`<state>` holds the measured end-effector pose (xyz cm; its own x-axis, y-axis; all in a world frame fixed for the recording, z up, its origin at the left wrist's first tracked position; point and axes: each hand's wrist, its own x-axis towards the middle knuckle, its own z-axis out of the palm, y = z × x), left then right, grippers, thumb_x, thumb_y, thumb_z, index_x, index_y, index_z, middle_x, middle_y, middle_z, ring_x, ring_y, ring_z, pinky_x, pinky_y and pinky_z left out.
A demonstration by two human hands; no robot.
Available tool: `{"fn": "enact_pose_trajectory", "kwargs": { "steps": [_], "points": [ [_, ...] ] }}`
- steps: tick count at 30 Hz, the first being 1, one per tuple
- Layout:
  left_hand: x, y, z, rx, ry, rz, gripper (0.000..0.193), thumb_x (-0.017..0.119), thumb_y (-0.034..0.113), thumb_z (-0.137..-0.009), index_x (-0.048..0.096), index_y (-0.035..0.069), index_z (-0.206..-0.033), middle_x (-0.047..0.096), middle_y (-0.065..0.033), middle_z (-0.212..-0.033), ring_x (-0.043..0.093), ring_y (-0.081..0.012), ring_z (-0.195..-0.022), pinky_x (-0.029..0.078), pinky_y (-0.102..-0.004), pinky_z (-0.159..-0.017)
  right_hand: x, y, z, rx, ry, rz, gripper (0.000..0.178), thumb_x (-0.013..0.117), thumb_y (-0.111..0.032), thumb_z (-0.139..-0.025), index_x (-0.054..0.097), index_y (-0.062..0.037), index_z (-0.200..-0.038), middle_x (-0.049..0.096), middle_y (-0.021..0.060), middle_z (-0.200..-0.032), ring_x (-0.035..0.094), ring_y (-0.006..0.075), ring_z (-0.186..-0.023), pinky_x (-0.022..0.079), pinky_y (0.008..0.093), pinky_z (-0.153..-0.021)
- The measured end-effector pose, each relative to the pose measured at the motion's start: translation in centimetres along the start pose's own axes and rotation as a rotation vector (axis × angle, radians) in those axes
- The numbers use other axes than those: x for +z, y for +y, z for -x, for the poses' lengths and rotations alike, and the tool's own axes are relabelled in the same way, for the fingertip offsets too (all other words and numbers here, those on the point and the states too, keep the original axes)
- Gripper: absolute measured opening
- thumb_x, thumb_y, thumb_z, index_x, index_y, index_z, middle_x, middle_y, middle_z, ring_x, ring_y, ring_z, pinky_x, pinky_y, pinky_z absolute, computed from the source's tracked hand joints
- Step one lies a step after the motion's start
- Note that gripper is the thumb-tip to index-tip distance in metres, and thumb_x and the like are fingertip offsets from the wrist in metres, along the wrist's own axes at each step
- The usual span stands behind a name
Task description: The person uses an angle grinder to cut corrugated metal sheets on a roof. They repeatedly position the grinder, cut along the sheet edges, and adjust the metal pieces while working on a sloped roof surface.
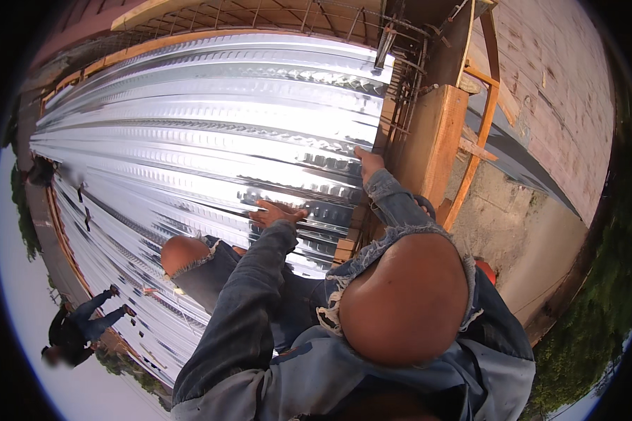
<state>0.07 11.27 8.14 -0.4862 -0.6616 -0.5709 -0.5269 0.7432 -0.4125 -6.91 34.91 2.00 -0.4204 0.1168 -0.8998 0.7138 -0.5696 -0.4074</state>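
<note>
Shiny corrugated metal decking (211, 126) spreads in long ribs before me. My left hand (277, 212) lies on it, fingers spread and holding nothing. At the right-hand end of the sheets, my right hand (369, 167) grips the edge of a decking sheet; its thumb points forward over the metal, while the other fingers are mostly hidden. Both forearms are in worn denim sleeves. My bent knees show through torn jeans, the right knee (409, 298) close below the right hand.
Steel rebar (402, 91) and a wooden formwork board (439, 140) run along the sheets' right end. Beyond stand an orange-brown frame (486, 126) and a concrete surface (519, 231), lower down. Another person (84, 323) stands at the far left; a second dark figure (42, 170) is farther up.
</note>
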Motion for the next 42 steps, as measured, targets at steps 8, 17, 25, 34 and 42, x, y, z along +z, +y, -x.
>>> {"fn": "enact_pose_trajectory", "kwargs": {
  "steps": [8, 17, 25, 34, 42],
  "points": [
    [2.3, 1.4, -2.3, 0.059, -0.002, 0.198, 0.127, 0.076, 0.062, -0.056, 0.004, 0.005, -0.144, 0.008, -0.0338, -0.143, 0.007, -0.0475, -0.135, 0.015, -0.053, -0.109, -2.8, 3.5, -9.1, -0.131, 0.144, 0.18, 0.043, 0.067, -0.038, -0.082, 0.06, 0.0029, -0.093, 0.054, 0.0035, -0.075, 0.043, 0.0133, -0.064, 0.033, 0.0372, -0.059],
    [1.0, -1.2, -1.9, -0.001, -0.148, 0.256, 0.118, 0.075, 0.052, -0.064, 0.003, 0.004, -0.144, 0.0, -0.0371, -0.143, -0.003, -0.0502, -0.134, 0.001, -0.0587, -0.107, -3.3, 3.9, -5.1, 0.067, -0.13, 0.005, 0.04, 0.055, -0.028, -0.091, 0.053, 0.0042, -0.114, 0.059, 0.0101, -0.101, 0.058, 0.0196, -0.088, 0.05, 0.0339, -0.074],
    [-1.6, -0.7, -3.1, -0.046, -0.084, 0.073, 0.12, 0.073, 0.056, -0.064, 0.0, 0.002, -0.143, 0.006, -0.0386, -0.139, 0.005, -0.0512, -0.131, 0.011, -0.0632, -0.104, -3.3, 5.4, -10.8, -0.004, -0.214, 0.095, 0.036, 0.058, -0.03, -0.089, 0.057, 0.0017, -0.105, 0.061, 0.0114, -0.092, 0.062, 0.0217, -0.076, 0.053, 0.0364, -0.064],
    [2.1, -1.2, -2.5, 0.24, 0.065, 0.005, 0.111, 0.075, 0.059, -0.059, 0.02, 0.002, -0.137, 0.026, -0.0183, -0.139, 0.016, -0.0362, -0.135, 0.023, -0.052, -0.107, -7.9, -8.9, 11.8, -1.299, 0.308, 0.735, 0.06, 0.065, -0.03, -0.081, 0.042, 0.0041, -0.124, 0.05, 0.0224, -0.121, 0.05, 0.0366, -0.112, 0.041, 0.0424, -0.095],
    [3.5, -1.3, -5.3, 0.295, 0.061, -0.131, 0.116, 0.07, 0.066, -0.06, 0.021, -0.007, -0.135, 0.024, -0.0311, -0.138, 0.017, -0.0432, -0.134, 0.018, -0.0463, -0.11, -13.6, -5.4, 7.5, -0.523, 0.547, 0.857, 0.076, 0.068, -0.047, -0.075, 0.037, 0.0017, -0.124, 0.058, 0.0279, -0.107, 0.058, 0.0413, -0.101, 0.047, 0.0424, -0.086]
  ]
}}
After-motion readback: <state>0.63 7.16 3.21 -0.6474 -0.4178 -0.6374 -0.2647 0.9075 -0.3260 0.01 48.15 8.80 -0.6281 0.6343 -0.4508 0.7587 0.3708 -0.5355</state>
